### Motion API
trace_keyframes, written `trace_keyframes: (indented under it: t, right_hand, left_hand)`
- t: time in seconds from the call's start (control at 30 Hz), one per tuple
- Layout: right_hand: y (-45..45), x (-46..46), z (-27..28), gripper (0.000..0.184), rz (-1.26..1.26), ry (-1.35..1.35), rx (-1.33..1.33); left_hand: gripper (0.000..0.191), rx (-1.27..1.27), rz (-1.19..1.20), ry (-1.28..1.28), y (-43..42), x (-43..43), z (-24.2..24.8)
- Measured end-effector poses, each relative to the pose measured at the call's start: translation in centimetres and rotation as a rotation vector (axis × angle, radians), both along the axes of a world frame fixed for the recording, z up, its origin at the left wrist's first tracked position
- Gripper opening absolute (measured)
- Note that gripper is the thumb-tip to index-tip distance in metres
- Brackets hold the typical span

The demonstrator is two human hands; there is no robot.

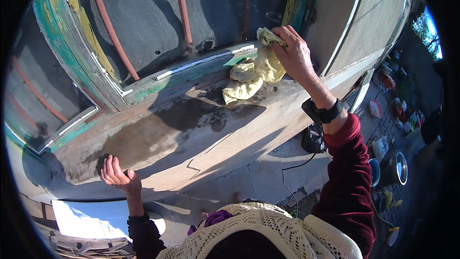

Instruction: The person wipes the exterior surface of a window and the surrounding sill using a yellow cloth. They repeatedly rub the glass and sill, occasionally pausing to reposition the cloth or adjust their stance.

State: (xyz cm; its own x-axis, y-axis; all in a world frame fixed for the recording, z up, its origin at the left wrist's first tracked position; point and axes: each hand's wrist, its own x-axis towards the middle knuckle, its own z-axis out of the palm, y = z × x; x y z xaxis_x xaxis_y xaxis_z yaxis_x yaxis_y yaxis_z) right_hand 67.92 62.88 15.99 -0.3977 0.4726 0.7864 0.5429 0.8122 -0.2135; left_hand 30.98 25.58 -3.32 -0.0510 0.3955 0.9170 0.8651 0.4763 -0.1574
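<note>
A damp-looking pale yellow cloth (248,75) is bunched in my right hand (296,54), pressed near the lower right corner of a window. Its loose end hangs over the frame onto the sill. The wooden window frame (201,73) has peeling green paint and white strips along the glass edge. Behind the window glass (222,10) stand red-brown bars (182,7). My left hand (120,178) is at the left end of the concrete sill (169,126), fingers slightly curled, thumb apart, with nothing visible in it. Dark wet patches mark the sill.
A white board (90,219) lies at lower left above stacked wood strips (93,248). On the ground to the right are a black bag (312,138), a thin cable (284,176), a blue bucket (375,172), a metal pot (401,168) and a red-rimmed basin (375,108).
</note>
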Motion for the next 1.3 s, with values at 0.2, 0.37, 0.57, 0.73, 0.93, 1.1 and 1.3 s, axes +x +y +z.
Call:
trace_keyframes:
  t: [0.2,0.37,0.57,0.73,0.93,1.1,1.3]
  right_hand:
    - [3.9,-0.5,4.0,0.024,-0.151,0.249,0.088]
    - [5.0,-4.3,4.7,0.022,-0.197,0.301,0.233]
    - [1.4,-4.7,-1.0,0.029,0.152,-0.354,0.621]
    - [3.2,0.8,0.9,0.024,-0.079,-0.032,0.234]
    - [6.2,4.3,6.3,0.023,-0.171,0.39,0.205]
    - [8.6,4.1,13.5,0.024,-0.223,0.458,0.271]
    - [11.1,2.9,21.8,0.027,-0.392,0.543,0.263]
  left_hand:
    - [0.045,-0.046,-0.004,-0.059,-0.5,0.5,0.3]
    - [0.045,-0.059,0.015,-0.056,-0.7,0.7,0.4]
    - [0.046,-0.041,0.001,-0.064,-0.5,0.9,0.6]
    - [0.047,-0.037,0.04,-0.055,-0.5,0.8,0.4]
    - [0.047,-0.03,0.034,-0.024,-0.4,0.2,-0.2]
    - [0.048,-0.044,0.067,-0.08,-0.7,0.5,-0.6]
    - [0.048,-0.041,0.024,-0.087,-0.8,0.4,-0.6]
